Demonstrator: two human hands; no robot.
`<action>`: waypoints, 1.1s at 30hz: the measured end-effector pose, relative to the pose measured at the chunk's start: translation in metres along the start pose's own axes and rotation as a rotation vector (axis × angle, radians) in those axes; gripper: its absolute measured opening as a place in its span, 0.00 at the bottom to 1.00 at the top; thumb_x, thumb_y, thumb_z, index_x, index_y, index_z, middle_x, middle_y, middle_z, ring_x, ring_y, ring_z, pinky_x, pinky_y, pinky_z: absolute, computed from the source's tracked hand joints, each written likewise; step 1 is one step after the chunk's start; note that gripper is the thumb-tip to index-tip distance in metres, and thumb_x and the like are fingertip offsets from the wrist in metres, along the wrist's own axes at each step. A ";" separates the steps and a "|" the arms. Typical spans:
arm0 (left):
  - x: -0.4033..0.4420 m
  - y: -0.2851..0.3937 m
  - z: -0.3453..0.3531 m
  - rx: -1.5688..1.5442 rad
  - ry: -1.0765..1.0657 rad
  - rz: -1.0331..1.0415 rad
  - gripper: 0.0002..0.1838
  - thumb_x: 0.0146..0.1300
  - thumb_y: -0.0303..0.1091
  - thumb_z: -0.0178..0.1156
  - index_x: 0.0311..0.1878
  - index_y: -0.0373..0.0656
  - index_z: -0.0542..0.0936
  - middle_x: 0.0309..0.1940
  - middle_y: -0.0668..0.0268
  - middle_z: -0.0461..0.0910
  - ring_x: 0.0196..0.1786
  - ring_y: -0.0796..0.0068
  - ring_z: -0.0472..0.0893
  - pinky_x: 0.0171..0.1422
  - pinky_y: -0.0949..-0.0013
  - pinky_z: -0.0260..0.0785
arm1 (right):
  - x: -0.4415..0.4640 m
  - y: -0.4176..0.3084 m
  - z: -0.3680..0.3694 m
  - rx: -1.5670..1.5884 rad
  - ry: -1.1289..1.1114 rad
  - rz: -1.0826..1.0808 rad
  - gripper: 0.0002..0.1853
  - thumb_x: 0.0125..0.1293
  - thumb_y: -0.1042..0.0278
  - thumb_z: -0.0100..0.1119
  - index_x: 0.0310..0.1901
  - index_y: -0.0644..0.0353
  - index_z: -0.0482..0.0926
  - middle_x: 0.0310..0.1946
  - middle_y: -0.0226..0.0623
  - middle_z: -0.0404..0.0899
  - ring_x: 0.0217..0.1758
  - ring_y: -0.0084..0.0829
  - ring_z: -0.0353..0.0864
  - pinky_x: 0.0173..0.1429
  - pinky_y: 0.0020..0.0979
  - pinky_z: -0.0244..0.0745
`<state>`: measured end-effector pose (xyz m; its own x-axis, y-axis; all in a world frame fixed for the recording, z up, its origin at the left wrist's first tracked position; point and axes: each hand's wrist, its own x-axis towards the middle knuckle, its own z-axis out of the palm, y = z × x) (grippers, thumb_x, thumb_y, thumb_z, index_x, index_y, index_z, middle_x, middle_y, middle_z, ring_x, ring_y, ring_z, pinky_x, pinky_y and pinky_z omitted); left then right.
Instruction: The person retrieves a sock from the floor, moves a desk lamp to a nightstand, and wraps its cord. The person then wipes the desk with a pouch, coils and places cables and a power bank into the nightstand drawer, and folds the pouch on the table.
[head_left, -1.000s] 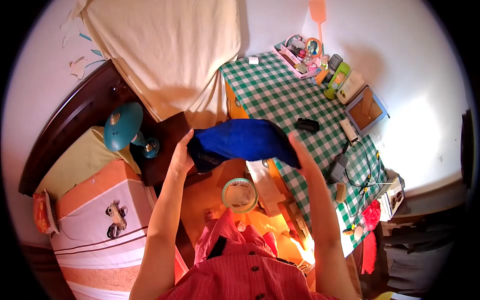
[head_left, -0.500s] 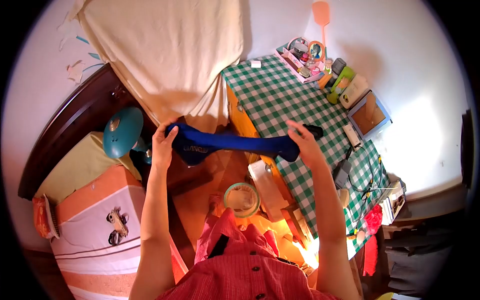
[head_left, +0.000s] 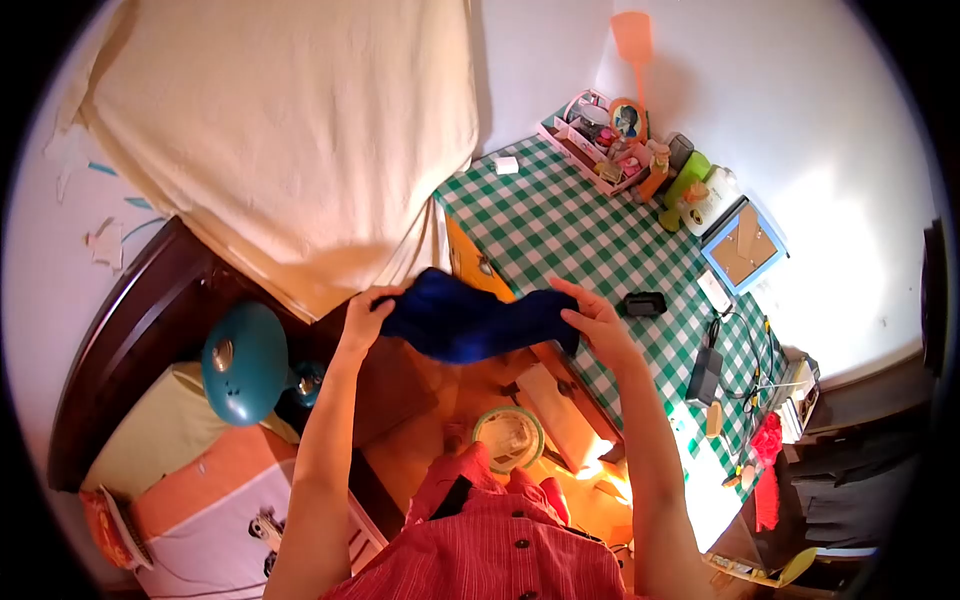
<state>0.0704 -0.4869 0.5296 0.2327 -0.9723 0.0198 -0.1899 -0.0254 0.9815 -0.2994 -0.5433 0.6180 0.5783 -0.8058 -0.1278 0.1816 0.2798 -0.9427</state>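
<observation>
Holding up a blue cloth (head_left: 450,325) in mid-air, beyond the bin (head_left: 541,442) and between the lamp (head_left: 243,365) on the left and the checked table (head_left: 545,225) on the right, now slack and rumpled rather than pulled nearly straight as half a second ago, so apparently mid-handling, neither folded nor laid down. Pinching its left end in the left hand (head_left: 370,318) and its right end in the right hand (head_left: 598,322), fingers less splayed than before. Reaching both arms forward, hands slightly closer together, roughly level.

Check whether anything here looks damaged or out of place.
On the wall beside the headboard, a pale patch looks torn, its edges ragged. The blue frame seems turned backward, brown side outward.
</observation>
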 end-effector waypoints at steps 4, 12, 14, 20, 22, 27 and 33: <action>0.017 -0.025 -0.022 0.700 -0.237 -0.003 0.15 0.47 0.23 0.60 0.40 0.49 0.82 0.39 0.61 0.81 0.44 0.63 0.79 0.51 0.65 0.70 | 0.033 -0.014 0.027 -0.678 -0.051 -0.099 0.24 0.57 0.87 0.45 0.56 0.61 0.74 0.52 0.33 0.76 0.55 0.27 0.74 0.61 0.24 0.64; 0.048 0.122 0.018 -0.015 -0.422 0.180 0.36 0.45 0.21 0.58 0.63 0.45 0.64 0.56 0.47 0.69 0.43 0.46 0.78 0.49 0.58 0.70 | 0.087 -0.053 0.108 -0.705 -0.405 -0.121 0.23 0.51 0.81 0.57 0.52 0.60 0.77 0.47 0.35 0.79 0.51 0.27 0.76 0.58 0.26 0.66; 0.059 0.139 0.018 -0.091 -0.682 0.448 0.30 0.46 0.23 0.61 0.57 0.44 0.70 0.49 0.50 0.73 0.39 0.49 0.77 0.45 0.61 0.70 | 0.098 -0.049 0.108 -0.675 -0.376 -0.232 0.23 0.51 0.80 0.57 0.52 0.59 0.77 0.48 0.37 0.79 0.49 0.31 0.77 0.57 0.28 0.67; 0.084 0.139 0.005 0.388 -0.564 0.601 0.15 0.45 0.37 0.71 0.31 0.38 0.79 0.30 0.58 0.79 0.38 0.56 0.77 0.44 0.61 0.67 | 0.080 -0.073 0.095 -0.886 -0.059 0.024 0.20 0.46 0.75 0.59 0.46 0.59 0.77 0.46 0.41 0.79 0.49 0.41 0.77 0.54 0.34 0.70; 0.088 0.141 0.003 0.483 -0.414 0.784 0.17 0.43 0.41 0.72 0.30 0.39 0.79 0.29 0.58 0.79 0.33 0.56 0.76 0.39 0.62 0.67 | 0.076 -0.067 0.077 -1.359 0.029 -0.049 0.17 0.47 0.73 0.62 0.42 0.58 0.78 0.33 0.42 0.79 0.36 0.41 0.76 0.41 0.37 0.70; 0.101 0.144 -0.015 0.870 -0.392 0.709 0.16 0.41 0.38 0.71 0.30 0.38 0.78 0.28 0.57 0.78 0.35 0.56 0.76 0.40 0.61 0.67 | 0.055 -0.064 0.059 -1.467 0.132 -0.171 0.13 0.47 0.72 0.63 0.37 0.61 0.77 0.28 0.44 0.77 0.34 0.42 0.76 0.40 0.36 0.70; 0.088 0.170 -0.040 0.295 -0.521 0.243 0.09 0.48 0.23 0.67 0.30 0.39 0.75 0.24 0.69 0.75 0.30 0.78 0.74 0.35 0.75 0.64 | 0.014 -0.092 0.045 -0.912 0.166 -0.090 0.11 0.52 0.71 0.66 0.37 0.62 0.78 0.26 0.30 0.77 0.29 0.21 0.76 0.35 0.24 0.70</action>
<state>0.0967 -0.5676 0.7053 -0.3294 -0.9418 0.0666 -0.4503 0.2187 0.8657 -0.2724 -0.5569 0.7166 0.4582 -0.8887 -0.0188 -0.5157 -0.2485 -0.8199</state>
